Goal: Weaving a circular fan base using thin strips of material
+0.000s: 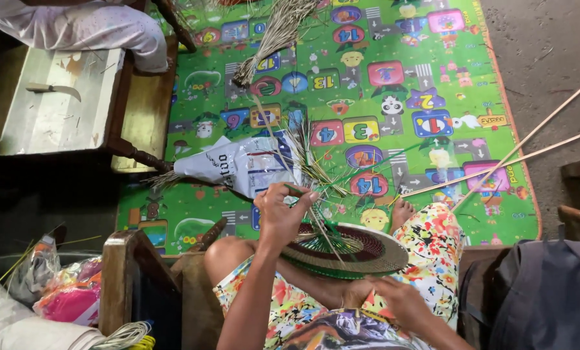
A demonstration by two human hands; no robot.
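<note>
A round woven disc (pixel 361 253) of dark red and green coils rests on my lap, with loose straw and green strands sticking up from its middle. My left hand (pixel 281 210) pinches a green strand just above the disc's left edge. My right hand (pixel 403 303) is under the disc's near edge and supports it from below. My knees, in a flowered garment (pixel 432 249), sit beneath the work.
A bright green play mat (pixel 380 84) covers the floor, with a straw bundle (pixel 273 35) and a white plastic bag (pixel 238 165) on it. Two long thin sticks (pixel 529 152) lean in from the right. A wooden bench (pixel 63 104) with a knife (pixel 53 89) stands left, another person's sleeve (pixel 89 26) above it.
</note>
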